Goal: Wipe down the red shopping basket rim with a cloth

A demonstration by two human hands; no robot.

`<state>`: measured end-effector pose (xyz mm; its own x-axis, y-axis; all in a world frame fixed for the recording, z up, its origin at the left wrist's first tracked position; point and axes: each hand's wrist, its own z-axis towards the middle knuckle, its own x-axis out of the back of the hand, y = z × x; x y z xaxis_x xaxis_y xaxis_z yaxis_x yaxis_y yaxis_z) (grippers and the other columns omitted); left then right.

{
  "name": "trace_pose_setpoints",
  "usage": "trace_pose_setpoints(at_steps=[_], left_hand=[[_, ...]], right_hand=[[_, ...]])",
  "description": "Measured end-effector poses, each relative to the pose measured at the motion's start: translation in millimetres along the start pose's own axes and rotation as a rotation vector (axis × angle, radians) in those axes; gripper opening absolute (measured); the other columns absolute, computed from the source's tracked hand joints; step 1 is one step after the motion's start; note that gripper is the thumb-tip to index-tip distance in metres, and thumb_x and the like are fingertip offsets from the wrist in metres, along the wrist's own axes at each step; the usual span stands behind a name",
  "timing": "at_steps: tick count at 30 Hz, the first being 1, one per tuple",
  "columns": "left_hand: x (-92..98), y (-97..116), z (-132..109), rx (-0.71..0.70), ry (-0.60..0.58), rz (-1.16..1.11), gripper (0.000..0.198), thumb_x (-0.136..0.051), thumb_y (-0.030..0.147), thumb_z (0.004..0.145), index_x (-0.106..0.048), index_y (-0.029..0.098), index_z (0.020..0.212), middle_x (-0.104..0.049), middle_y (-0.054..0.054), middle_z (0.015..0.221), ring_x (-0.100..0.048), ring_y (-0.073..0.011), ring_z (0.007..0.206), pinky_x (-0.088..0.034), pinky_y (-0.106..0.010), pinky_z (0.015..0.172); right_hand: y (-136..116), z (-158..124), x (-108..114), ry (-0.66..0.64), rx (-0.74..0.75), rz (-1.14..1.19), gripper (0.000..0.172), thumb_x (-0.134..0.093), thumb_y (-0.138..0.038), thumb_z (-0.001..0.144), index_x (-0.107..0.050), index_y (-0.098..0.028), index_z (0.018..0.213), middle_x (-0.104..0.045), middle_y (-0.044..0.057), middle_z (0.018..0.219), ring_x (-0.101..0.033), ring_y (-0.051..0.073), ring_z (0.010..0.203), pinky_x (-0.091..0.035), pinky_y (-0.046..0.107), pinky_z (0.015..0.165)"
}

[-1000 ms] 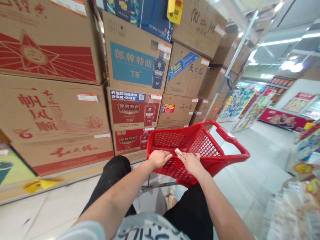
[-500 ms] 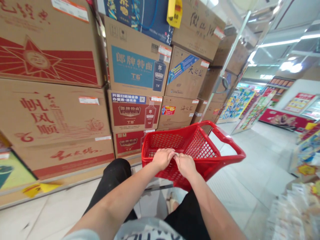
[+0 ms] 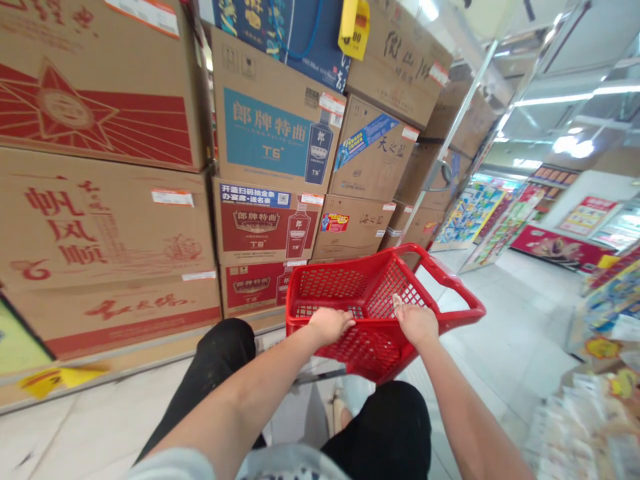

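Note:
A red plastic mesh shopping basket [image 3: 440, 287] rides in front of me on a cart frame, with nothing visible inside it. My left hand [image 3: 330, 325] grips the basket's near rim at the left. My right hand [image 3: 416, 323] grips the same rim further right, and a small white slip of something shows between its fingers. My black-trousered legs are below the basket.
Stacked cardboard liquor cartons [image 3: 270, 133] form a wall on the left, resting on a low ledge [image 3: 125, 363]. A tiled aisle [image 3: 505, 333] runs ahead to the right toward colourful display shelves [image 3: 480, 213]. Packaged goods [image 3: 590, 413] sit at the lower right.
My hands were together at the middle of the rim; my right hand has slid to the right along it. The basket has shifted slightly left.

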<state>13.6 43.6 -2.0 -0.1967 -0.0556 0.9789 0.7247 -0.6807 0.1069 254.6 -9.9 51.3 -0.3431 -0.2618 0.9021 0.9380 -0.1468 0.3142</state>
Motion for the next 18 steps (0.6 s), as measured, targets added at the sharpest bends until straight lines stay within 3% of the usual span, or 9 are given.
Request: trace_pose_setpoints(at_steps=[3, 6, 10, 13, 18], left_hand=[[-0.6, -4, 9, 0.004, 0.018, 0.015, 0.040, -0.030, 0.046, 0.094, -0.062, 0.023, 0.098, -0.069, -0.007, 0.095, -0.064, -0.0229, 0.089, -0.048, -0.038, 0.077], [-0.7, -6, 11, 0.029, 0.070, 0.033, 0.036, -0.033, 0.043, 0.095, -0.063, 0.024, 0.099, -0.066, -0.006, 0.107, -0.055, -0.0250, 0.110, -0.040, -0.045, 0.094], [-6.4, -3, 11, 0.115, 0.131, 0.035, 0.035, -0.032, 0.036, 0.096, -0.058, 0.026, 0.116, -0.047, -0.006, 0.139, -0.032, -0.0297, 0.134, -0.027, -0.052, 0.106], [-12.8, 0, 10, 0.173, 0.201, 0.024, 0.040, -0.033, 0.034, 0.095, -0.046, 0.026, 0.132, -0.036, -0.006, 0.147, -0.025, -0.0289, 0.138, -0.024, -0.049, 0.110], [-17.6, 8, 8, 0.042, 0.389, 0.017, 0.048, -0.033, 0.033, 0.094, -0.032, 0.024, 0.141, -0.030, -0.002, 0.151, -0.020, -0.0230, 0.140, -0.023, -0.043, 0.113]], right_hand=[[-11, -2, -9, 0.180, -0.099, -0.007, 0.063, -0.019, -0.045, 0.097, -0.068, -0.010, 0.078, -0.069, 0.016, 0.076, -0.065, 0.024, 0.071, -0.037, 0.033, 0.066], [-16, -5, -15, 0.316, -0.132, 0.003, 0.053, -0.032, -0.042, 0.095, -0.067, -0.011, 0.072, -0.068, 0.013, 0.071, -0.063, 0.020, 0.065, -0.033, 0.031, 0.064], [-21, -11, -17, 0.355, -0.139, -0.010, 0.044, -0.039, -0.039, 0.093, -0.066, -0.012, 0.072, -0.066, 0.011, 0.069, -0.062, 0.020, 0.065, -0.030, 0.031, 0.063], [-26, -14, -18, 0.367, -0.155, 0.002, 0.037, -0.042, -0.036, 0.091, -0.066, -0.013, 0.075, -0.066, 0.010, 0.071, -0.062, 0.020, 0.068, -0.030, 0.031, 0.064], [-33, -11, -18, 0.332, -0.186, 0.028, 0.031, -0.045, -0.034, 0.091, -0.066, -0.013, 0.080, -0.066, 0.010, 0.074, -0.062, 0.020, 0.072, -0.031, 0.031, 0.066]])
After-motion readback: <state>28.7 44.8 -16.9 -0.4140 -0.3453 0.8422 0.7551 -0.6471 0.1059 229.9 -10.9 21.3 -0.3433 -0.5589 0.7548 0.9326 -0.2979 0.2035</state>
